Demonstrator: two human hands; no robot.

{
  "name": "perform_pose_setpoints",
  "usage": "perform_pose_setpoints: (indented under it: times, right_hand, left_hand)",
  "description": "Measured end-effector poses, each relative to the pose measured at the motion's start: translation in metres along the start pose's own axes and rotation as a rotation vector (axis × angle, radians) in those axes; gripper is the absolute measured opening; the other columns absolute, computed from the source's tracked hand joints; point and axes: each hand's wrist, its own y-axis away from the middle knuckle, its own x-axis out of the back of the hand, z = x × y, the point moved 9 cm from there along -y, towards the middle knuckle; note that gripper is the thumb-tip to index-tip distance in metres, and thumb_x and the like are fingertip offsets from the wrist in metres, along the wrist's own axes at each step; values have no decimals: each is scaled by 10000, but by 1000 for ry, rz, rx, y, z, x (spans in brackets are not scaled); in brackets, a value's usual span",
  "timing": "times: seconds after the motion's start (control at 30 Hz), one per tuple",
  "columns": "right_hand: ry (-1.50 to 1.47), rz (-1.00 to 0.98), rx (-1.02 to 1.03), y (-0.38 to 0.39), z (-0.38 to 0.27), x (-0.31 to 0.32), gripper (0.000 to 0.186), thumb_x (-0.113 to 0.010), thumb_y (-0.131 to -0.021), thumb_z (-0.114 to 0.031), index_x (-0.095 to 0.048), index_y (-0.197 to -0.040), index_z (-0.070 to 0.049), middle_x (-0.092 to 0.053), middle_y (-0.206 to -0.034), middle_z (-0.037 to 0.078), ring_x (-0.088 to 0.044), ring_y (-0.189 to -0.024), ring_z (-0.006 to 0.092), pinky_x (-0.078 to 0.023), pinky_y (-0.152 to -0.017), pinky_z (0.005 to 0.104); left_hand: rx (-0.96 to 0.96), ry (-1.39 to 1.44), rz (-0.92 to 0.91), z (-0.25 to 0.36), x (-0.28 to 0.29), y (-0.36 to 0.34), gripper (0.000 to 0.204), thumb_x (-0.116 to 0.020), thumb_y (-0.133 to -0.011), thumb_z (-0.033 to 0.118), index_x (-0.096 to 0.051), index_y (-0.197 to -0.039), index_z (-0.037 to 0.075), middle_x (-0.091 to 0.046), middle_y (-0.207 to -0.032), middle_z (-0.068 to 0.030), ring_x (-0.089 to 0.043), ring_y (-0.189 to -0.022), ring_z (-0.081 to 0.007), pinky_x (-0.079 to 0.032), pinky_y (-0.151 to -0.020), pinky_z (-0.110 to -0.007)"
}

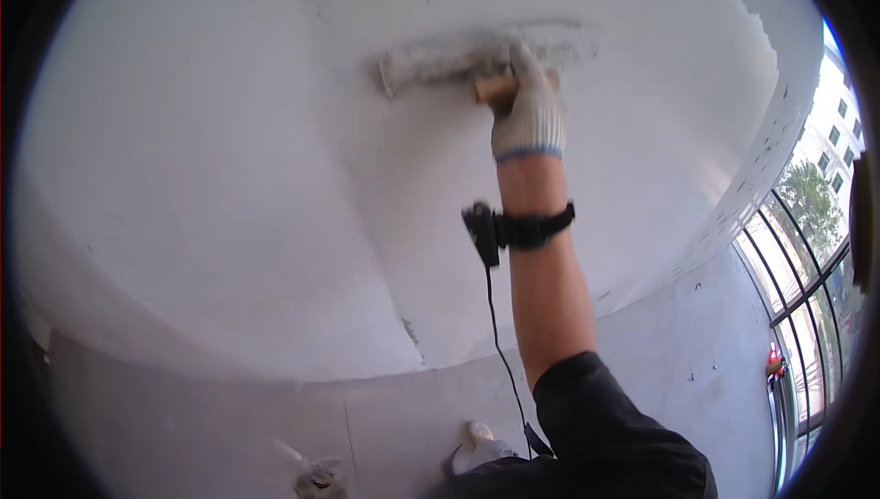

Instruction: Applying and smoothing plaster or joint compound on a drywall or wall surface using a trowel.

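Observation:
My right hand (529, 109), in a white knit glove, is raised high and closed around the wooden handle of a plastering trowel (440, 64). The trowel's long blade lies flat against the white plastered wall (229, 178), smeared with grey-white plaster, reaching left from my hand. A black strap with a small black device and a dangling cable sits on my right forearm (513, 227). My dark sleeve is pushed up near the elbow. My left hand is out of sight.
The grey floor (412, 426) meets the wall below. A plaster-caked tool (316, 476) lies on the floor, next to my pale shoe (481, 444). At the right edge stands a window with railing (807, 279), with trees and a building outside.

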Motion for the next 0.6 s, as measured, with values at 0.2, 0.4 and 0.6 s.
perform_pose_setpoints:
  times: [0.2,0.4,0.6]
  right_hand:
    - [86,-517,125,-157,-139,-282,224,-621,-1000,-197,-642,-850,-31,-607,-571,128,-582,-501,271,-494,-499,389]
    - [-179,-1109,436,-13,-211,-335,296,-624,-1011,-279,-595,-894,-9,-654,-706,135,-572,-524,252,-482,-473,396]
    - [-262,-1313,-143,230,-52,-154,309,-543,-1030,-351,-617,-1004,-52,-649,-875,118,-573,-745,254,-492,-681,412]
  left_hand:
    - [-188,-119,-58,3,-20,1,358,-729,-823,79,-644,-1164,11,-510,-711,25,-509,-542,-111,-444,-499,-263]
    - [-299,-22,38,120,-31,30,211,-623,-810,-2,-741,-985,4,-754,-785,-75,-658,-617,-163,-569,-607,-315]
    - [-546,-499,-6,129,-37,18,202,-796,-780,191,-727,-948,101,-610,-826,-73,-629,-747,-256,-509,-633,-412]
